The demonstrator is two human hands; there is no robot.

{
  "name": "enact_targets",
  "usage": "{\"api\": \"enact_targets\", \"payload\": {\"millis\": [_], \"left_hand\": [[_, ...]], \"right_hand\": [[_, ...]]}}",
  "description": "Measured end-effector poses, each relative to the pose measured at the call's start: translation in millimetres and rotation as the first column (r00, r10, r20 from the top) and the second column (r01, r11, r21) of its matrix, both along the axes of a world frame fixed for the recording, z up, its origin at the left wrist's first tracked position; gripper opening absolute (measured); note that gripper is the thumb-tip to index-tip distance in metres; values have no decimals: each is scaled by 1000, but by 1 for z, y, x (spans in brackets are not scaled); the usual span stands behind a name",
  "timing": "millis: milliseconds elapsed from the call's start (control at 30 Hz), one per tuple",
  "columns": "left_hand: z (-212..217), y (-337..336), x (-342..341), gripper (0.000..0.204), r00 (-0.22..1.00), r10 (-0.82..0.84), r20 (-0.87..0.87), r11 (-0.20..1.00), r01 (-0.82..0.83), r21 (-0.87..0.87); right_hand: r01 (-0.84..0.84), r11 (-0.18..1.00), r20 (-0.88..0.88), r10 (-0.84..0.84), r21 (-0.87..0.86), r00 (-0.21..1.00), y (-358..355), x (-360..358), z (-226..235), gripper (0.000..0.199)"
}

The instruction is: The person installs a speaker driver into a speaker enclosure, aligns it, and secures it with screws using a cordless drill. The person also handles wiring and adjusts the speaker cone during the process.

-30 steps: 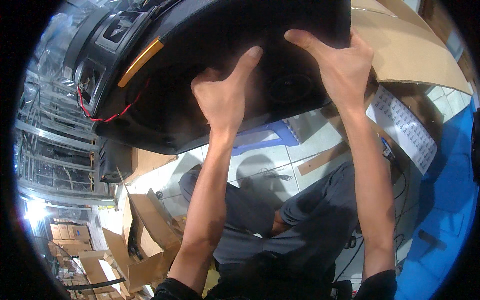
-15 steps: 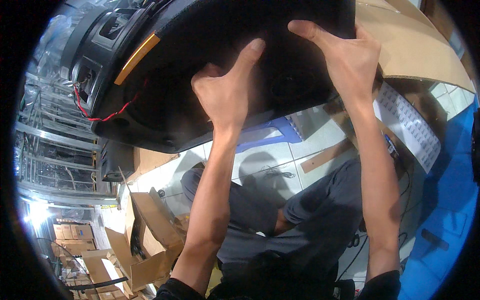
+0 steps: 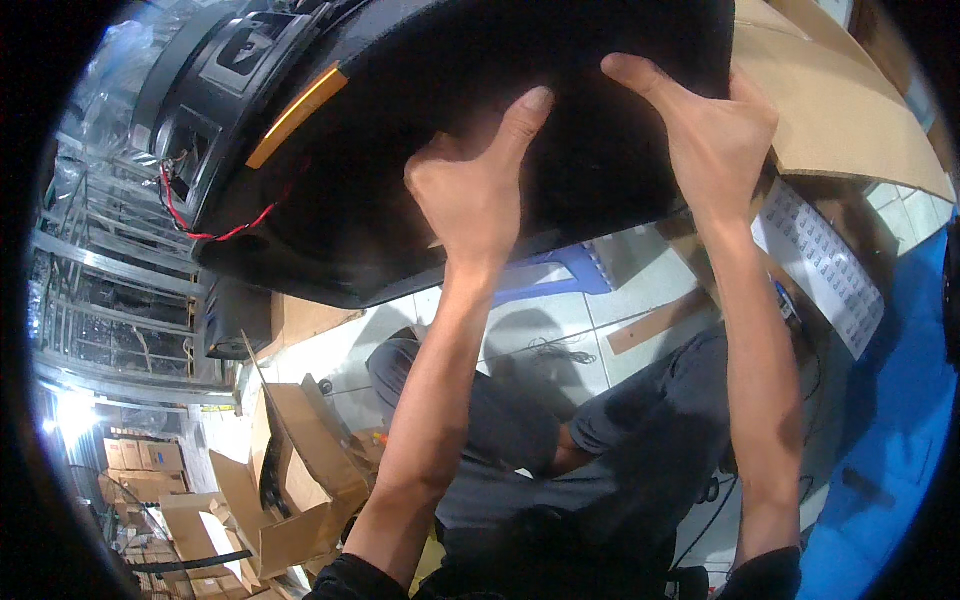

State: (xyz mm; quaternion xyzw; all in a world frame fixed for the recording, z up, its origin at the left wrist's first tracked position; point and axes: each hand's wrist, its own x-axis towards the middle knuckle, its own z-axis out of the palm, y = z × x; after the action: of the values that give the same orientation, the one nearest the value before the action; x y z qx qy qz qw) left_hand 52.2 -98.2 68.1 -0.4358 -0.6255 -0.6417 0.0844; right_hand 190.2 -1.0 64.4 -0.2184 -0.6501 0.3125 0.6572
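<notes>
A large black speaker cabinet (image 3: 590, 170) fills the upper middle, tilted. My left hand (image 3: 470, 195) presses against its near side with the thumb stretched along the surface. The other fingers are curled against the cabinet and partly hidden. My right hand (image 3: 722, 145) grips the cabinet near its right edge, thumb on the dark face and fingers going out of sight round the edge. At the cabinet's left end a round speaker driver (image 3: 185, 95) with a metal frame sticks out. A red and black wire (image 3: 225, 236) hangs from it in a loop, beside an orange-yellow strip (image 3: 297, 117).
A purple-blue plastic stool (image 3: 560, 275) shows beneath the cabinet. Opened cardboard boxes (image 3: 295, 530) lie at lower left, metal racks (image 3: 110, 310) beyond. At right are a cardboard sheet (image 3: 840, 110), a printed white sheet (image 3: 815, 265) and a blue surface (image 3: 895, 430). My crossed legs are below.
The speaker cabinet has shifted a little to the right in view, and both hands have moved with it. Their hold looks the same.
</notes>
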Motion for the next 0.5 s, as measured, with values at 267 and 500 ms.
{"api": "enact_targets", "payload": {"millis": [267,500], "left_hand": [[0,-5,0,54,998,-29,56,997,33,-64],[1,-5,-1,51,992,-53,118,997,59,-49]], "right_hand": [[7,995,-7,-8,-100,1000,-6,2,1,37],[96,981,75,-84,-171,994,-7,2,0,51]]}}
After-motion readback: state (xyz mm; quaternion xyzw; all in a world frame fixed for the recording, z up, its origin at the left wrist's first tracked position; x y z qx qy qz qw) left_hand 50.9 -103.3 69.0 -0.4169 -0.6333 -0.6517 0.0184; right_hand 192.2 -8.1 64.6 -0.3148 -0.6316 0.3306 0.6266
